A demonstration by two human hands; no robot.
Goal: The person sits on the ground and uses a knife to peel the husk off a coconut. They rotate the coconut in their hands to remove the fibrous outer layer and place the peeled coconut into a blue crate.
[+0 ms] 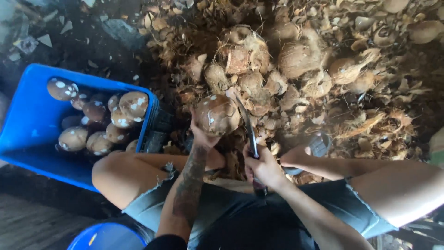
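Between the knees of a seated person, seen from above, one coconut (217, 114) is held up in front of a wide heap of husks (305, 69) that fills the upper right of the view. Two hands are at work. The left hand (203, 139), on a tattooed forearm, is closed around the underside of the coconut, fingers wrapped on its near side; the nut is brown with pale patches where the skin has been shaved. The right hand (263, 167) is shut tight around the handle of one knife (247, 127), whose dark curved blade stands up just beside the coconut's right edge, touching or nearly touching it; which cannot be told. To the left sits one blue crate (32, 115) holding about ten peeled coconuts (99, 122), some half covered by others, so the count is not sure. At the bottom edge the rim of one blue tub (108, 236) is cut off by the frame. Several whole, unpeeled coconuts lie mixed into the husk heap, but they blend with the fibre and cannot be counted. A grey object near the right knee is blurred and hard to make out. The knife's handle is hidden inside the fist.
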